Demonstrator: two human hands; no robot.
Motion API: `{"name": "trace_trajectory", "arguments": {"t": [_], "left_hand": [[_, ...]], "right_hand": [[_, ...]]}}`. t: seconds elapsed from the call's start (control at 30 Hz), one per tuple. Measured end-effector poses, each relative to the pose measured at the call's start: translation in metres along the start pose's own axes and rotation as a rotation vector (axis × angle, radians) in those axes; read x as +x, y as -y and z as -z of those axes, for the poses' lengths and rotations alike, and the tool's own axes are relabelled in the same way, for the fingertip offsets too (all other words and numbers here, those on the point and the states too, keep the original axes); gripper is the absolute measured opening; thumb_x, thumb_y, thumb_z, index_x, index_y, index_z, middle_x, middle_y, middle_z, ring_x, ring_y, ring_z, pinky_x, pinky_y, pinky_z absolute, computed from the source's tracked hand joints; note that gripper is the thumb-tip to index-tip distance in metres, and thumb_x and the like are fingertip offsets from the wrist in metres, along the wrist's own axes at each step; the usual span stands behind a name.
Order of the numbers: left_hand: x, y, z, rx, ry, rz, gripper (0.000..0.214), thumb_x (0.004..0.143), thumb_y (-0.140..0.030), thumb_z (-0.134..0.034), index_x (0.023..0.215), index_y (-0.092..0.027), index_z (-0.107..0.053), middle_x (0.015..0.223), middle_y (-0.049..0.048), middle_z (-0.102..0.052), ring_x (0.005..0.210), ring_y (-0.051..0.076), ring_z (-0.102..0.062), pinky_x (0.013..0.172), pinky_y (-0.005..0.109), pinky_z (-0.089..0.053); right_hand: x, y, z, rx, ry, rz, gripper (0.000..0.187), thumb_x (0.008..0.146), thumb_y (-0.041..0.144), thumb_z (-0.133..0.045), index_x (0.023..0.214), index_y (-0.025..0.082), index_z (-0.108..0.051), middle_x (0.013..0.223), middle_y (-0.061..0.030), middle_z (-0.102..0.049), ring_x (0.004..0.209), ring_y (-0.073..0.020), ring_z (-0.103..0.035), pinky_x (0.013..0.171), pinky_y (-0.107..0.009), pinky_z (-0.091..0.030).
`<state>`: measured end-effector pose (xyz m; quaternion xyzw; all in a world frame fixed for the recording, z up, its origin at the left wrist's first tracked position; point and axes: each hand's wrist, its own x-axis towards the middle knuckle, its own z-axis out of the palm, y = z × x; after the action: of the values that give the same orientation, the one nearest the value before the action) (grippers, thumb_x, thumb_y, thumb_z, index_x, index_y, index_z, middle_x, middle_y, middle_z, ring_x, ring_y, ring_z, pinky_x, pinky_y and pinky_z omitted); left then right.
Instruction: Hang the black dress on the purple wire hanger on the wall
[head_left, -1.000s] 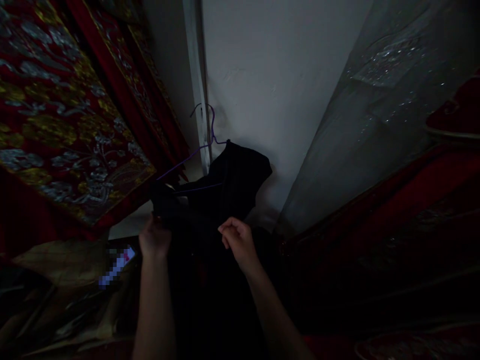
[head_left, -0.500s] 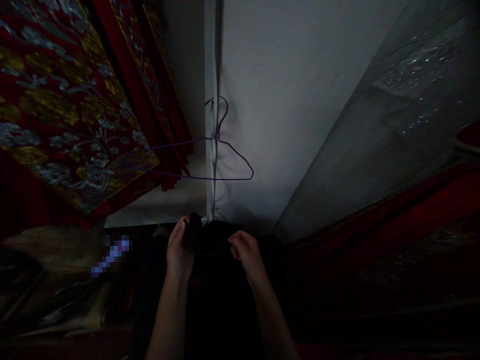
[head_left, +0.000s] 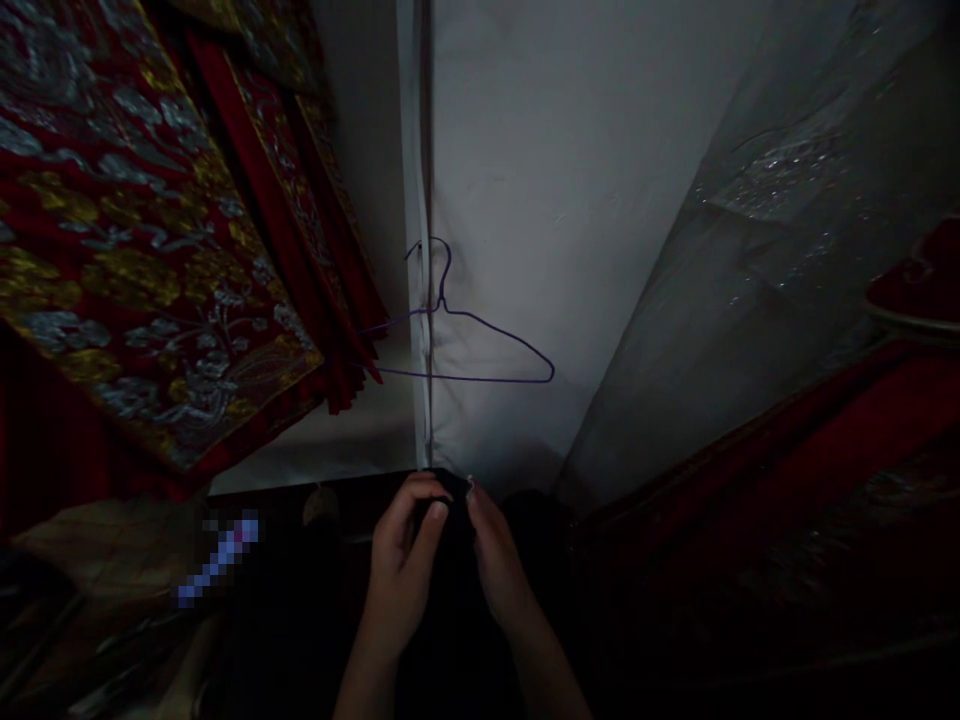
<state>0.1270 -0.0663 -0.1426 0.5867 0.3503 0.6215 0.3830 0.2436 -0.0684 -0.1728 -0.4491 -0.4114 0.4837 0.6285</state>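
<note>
My left hand [head_left: 401,565] and my right hand [head_left: 495,560] are close together low in the middle of the view, both gripping the top edge of a black garment [head_left: 450,640] that hangs down between my arms. The cloth is very dark and its shape is hard to make out. Above my hands an empty purple wire hanger [head_left: 465,345] hangs by its hook on a white vertical strip [head_left: 416,300] against the white wall.
Red garments with gold and silver embroidery [head_left: 142,260] hang at the left. A grey sheer beaded fabric [head_left: 757,250] slopes down at the right above dark red cloth [head_left: 810,470]. Dim clutter lies at the lower left.
The black garment came off the hanger and dropped to my hands. My hands moved together at its top edge, and the bare hanger swung to the right.
</note>
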Motion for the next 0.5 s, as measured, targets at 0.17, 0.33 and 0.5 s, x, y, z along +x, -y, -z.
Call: {"name": "trace_trajectory", "arguments": {"t": [0.17,0.33,0.5], "left_hand": [[0.001,0.01,0.004,0.132,-0.061,-0.053,0.018,0.095,-0.039,-0.058,0.097,-0.025,-0.069,0.099,0.0064,-0.066,0.1,0.024,-0.062,0.091,0.033,-0.05],[-0.004,0.026,0.025,0.114,0.084,0.068,0.038,0.099,-0.044,-0.051,0.132,-0.027,-0.059,0.134,0.0093,-0.06,0.128,0.026,-0.053,0.109,0.037,-0.042],[0.003,0.036,0.051,0.351,0.671,0.335,0.049,0.096,-0.056,-0.049,0.126,-0.022,-0.068,0.12,0.0097,-0.071,0.112,0.029,-0.064,0.098,0.04,-0.05]], "right_hand": [[-0.004,0.006,0.002,-0.05,0.301,0.052,0.045,0.082,0.05,-0.074,0.123,0.031,-0.07,0.128,-0.0058,-0.069,0.126,-0.0296,-0.059,0.11,-0.045,-0.044],[-0.002,0.005,0.007,-0.179,0.177,0.107,0.027,0.07,0.034,-0.08,0.096,0.026,-0.079,0.096,-0.0064,-0.078,0.093,-0.0306,-0.071,0.087,-0.043,-0.055],[0.011,0.024,0.022,-0.18,0.201,0.342,0.01,0.068,0.028,-0.072,0.073,0.024,-0.079,0.071,-0.0042,-0.075,0.068,-0.0248,-0.07,0.066,-0.034,-0.055]]}}
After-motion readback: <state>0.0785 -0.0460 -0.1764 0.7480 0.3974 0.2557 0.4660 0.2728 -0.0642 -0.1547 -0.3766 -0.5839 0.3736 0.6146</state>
